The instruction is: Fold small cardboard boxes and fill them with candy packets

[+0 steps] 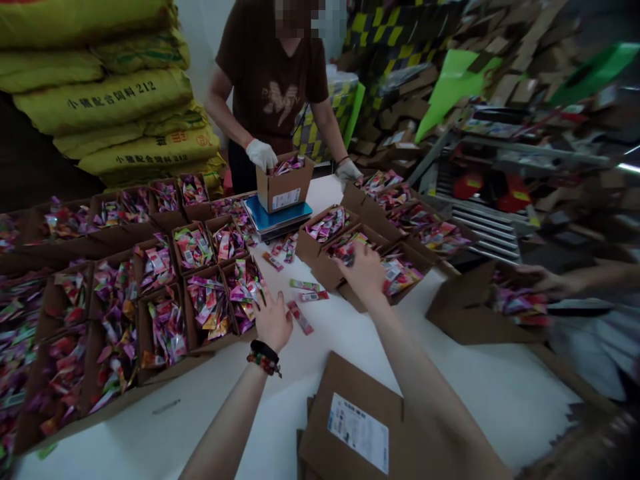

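Note:
My left hand (274,321), with a black band and a beaded bracelet at the wrist, has its fingers spread at the edge of a carton of candy sachets (243,290). Over another carton of sachets (350,248) reaches my right hand (366,272), fingers apart; its fingertips partly cover the sachets. Between my hands a few loose sachets lie on the white table, among them a pink one (300,318) and a green one (305,285). A flattened carton with a white label (359,433) lies under my right forearm.
Rows of filled cartons (165,327) line the left. Opposite, a person's gloved hand (261,155) touches a filled carton (285,189) on a blue-topped scale (277,217). At right, another person's hand (545,280) is in a carton (465,310). Yellow sacks (110,93) are stacked behind.

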`<state>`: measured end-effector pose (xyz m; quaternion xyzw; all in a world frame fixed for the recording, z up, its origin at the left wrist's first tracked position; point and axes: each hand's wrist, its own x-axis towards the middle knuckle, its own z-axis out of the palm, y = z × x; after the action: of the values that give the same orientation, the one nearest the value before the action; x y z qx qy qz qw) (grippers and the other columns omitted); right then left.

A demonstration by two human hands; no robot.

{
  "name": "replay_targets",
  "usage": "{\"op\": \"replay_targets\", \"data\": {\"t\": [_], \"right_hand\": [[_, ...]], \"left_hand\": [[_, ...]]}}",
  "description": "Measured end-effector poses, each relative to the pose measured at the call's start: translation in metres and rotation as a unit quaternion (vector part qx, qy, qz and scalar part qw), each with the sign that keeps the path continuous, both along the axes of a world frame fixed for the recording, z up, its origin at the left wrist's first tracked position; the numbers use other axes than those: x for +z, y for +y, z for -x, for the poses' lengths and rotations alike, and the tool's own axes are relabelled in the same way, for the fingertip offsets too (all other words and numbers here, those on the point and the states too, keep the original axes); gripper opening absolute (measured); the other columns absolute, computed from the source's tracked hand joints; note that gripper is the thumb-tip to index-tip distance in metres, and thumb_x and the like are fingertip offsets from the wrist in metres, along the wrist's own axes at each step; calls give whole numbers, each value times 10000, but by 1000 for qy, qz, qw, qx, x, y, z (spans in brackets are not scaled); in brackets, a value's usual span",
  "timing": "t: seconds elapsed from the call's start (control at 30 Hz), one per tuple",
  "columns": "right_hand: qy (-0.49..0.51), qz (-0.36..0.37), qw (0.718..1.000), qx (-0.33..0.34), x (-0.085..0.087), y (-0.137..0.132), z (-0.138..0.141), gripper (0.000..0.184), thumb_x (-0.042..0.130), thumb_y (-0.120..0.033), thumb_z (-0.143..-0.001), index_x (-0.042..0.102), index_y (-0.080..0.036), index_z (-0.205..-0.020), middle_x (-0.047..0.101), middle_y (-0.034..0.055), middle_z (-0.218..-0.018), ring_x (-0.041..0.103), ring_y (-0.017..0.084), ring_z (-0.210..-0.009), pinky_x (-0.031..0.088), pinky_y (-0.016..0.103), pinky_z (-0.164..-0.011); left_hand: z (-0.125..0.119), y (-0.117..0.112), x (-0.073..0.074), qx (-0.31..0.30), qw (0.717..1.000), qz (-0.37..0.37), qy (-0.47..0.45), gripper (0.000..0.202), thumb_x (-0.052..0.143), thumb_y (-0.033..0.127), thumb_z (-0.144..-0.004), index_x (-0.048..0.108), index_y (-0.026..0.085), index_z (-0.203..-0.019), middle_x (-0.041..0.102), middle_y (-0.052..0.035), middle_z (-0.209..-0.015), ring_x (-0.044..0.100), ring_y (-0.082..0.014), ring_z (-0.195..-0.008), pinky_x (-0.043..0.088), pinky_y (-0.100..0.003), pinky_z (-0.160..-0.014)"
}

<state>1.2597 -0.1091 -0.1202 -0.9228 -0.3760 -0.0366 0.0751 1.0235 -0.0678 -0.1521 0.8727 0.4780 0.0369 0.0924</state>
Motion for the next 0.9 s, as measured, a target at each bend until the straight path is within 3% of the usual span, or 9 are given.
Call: {"op": "replay_targets", "data": {"t": [0.07,0.13,0.27,0.33,0.43,0.6,0.7,0.9], "right_hand": [[5,38,998,-53,-5,-35,-3,785,557,-569,-845,295,-152,-1456,574,224,-1240,533,370,-1150,428,441,-881],[40,107,992,-49,-18,-59,-7,858,613,-493,-827,218,-133,-1498,598,224,-1220,573,371,-1113,402,488,-922],[48,114,992,-16,-40,-71,-12,796,532,-373,-899,117,-121,-1530,665,196,-1130,655,293,-993,406,418,-911],[31,97,995,-12,-40,-63,-14,805,509,-457,-910,110,-140,-1533,687,183,-1085,670,293,-955,414,411,-886],[41,103,994,23,-32,-46,-20,751,499,-561,-892,245,-191,-1494,710,156,-1004,679,303,-934,441,386,-810],[69,121,989,45,-28,-23,-27,498,538,-512,-874,474,-190,-1250,712,122,-936,694,285,-869,454,310,-674],[44,132,989,50,-35,-28,-17,360,500,-430,-901,524,-165,-1142,708,130,-898,697,290,-844,453,313,-655],[48,144,988,15,-37,-71,9,226,444,-318,-908,570,-162,-1014,702,135,-802,697,274,-760,415,295,-588]], "left_hand": [[-10,-1,9,9,1000,-2,-6,651,607,317,-812,444,154,-1421,148,-251,-1570,132,-490,-1428,255,-660,-1072],[-35,2,24,-6,1000,0,-30,721,609,327,-816,362,154,-1471,144,-254,-1569,82,-501,-1433,222,-683,-1077],[-119,30,49,-105,987,64,-103,682,488,284,-893,244,124,-1509,280,-227,-1527,420,-380,-1322,401,-473,-1058],[-161,50,49,-121,983,101,-95,678,466,325,-910,217,145,-1515,268,-211,-1534,524,-359,-1226,452,-448,-1006],[-202,78,33,-122,981,138,-60,688,546,426,-874,324,159,-1468,254,-224,-1537,580,-384,-1153,475,-474,-967],[-216,91,5,-135,980,128,-72,361,475,193,-904,520,116,-1254,610,-189,-1188,635,-290,-1073,501,-378,-913],[-212,82,1,-167,976,115,-84,251,423,128,-910,581,122,-1105,654,-152,-1073,646,-251,-1022,501,-338,-883],[-210,48,-7,-254,955,114,-99,254,416,84,-896,592,121,-1075,658,-126,-1060,646,-234,-975,491,-341,-878]]}}
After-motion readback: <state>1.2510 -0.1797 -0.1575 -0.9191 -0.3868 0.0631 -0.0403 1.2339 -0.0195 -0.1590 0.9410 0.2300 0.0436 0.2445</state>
